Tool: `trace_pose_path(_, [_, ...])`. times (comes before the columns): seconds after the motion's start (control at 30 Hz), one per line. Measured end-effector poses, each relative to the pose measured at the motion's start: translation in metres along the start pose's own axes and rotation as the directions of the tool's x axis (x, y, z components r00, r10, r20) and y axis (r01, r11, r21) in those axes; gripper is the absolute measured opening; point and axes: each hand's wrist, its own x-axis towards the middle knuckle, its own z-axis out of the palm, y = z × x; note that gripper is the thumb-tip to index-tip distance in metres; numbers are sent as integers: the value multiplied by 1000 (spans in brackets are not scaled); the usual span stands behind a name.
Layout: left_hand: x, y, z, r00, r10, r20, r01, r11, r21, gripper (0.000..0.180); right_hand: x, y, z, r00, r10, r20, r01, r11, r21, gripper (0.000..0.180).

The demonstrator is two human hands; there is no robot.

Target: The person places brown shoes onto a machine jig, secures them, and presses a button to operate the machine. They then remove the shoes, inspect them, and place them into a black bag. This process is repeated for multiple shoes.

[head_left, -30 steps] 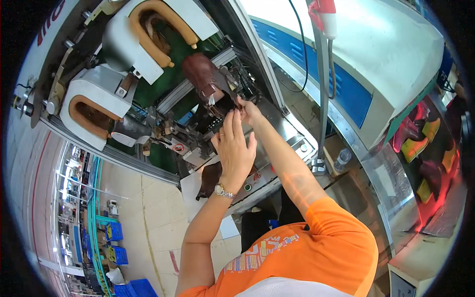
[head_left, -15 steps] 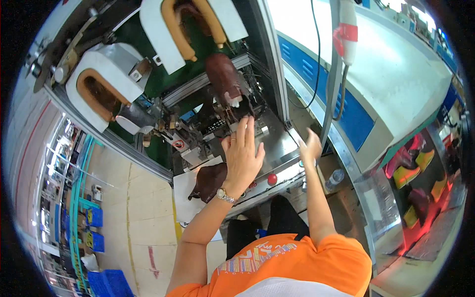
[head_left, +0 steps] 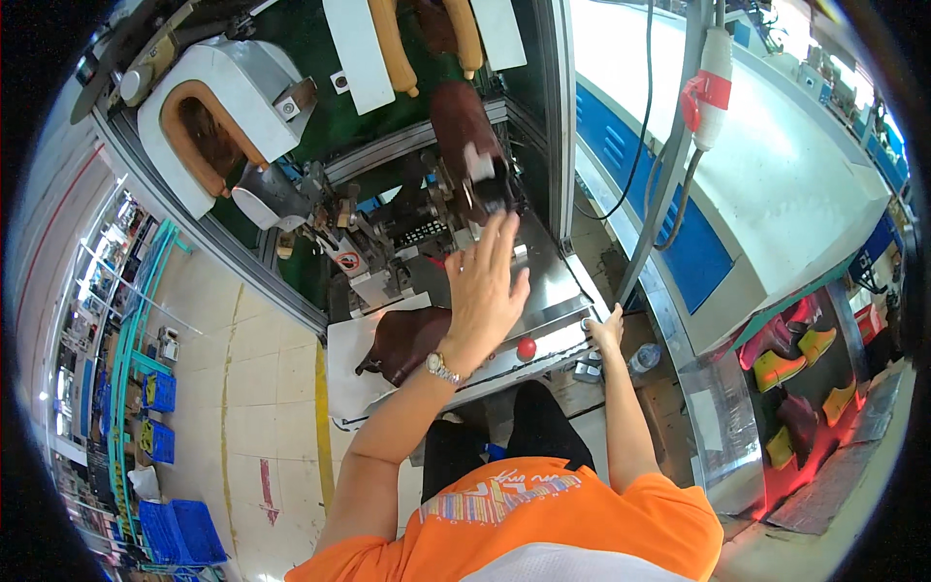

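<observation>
floor (head_left: 272, 388): pale tiles, yellow line | blue crates (head_left: 179, 529) lower left | white-and-blue bench (head_left: 776, 194) right, brightly lit

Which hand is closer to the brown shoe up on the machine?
The left hand: its open fingers reach just below the shoe. The right hand rests low at the machine's edge.

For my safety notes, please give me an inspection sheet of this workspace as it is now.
Surface: metal machine deck, with a red round button at its front edge.
Job's things: dark brown shoe upper mounted in the machine; second brown shoe piece on the white tray.
Clutter: plastic bottle beside the deck.
Grips: left hand open, raised over the deck below the mounted upper; right hand at the deck's front corner, holding nothing visible.
Cables: black cable hanging by the grey post.
Surroundings: blue crates on the floor; coloured shoes on a rack.
</observation>
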Motion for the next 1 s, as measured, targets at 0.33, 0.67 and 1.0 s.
trace_pose_path(0.33, [67, -25, -10, 996, -83, -26, 82, 995, -51, 63, -26, -71, -3, 761, -456, -462, 530, 847, 37, 56])
trace_pose_path(0.67, [73, -47, 10, 994, -94, 64, 72, 956, 285, 35, -37, -31, -1, 851, -323, -415, 413, 899, 148, 42])
trace_pose_path(1.0, [68, -48, 16, 998, -47, 35, 35, 954, 299, 36, -33, -10, -10, 863, -273, -425, 368, 916, 159, 43])
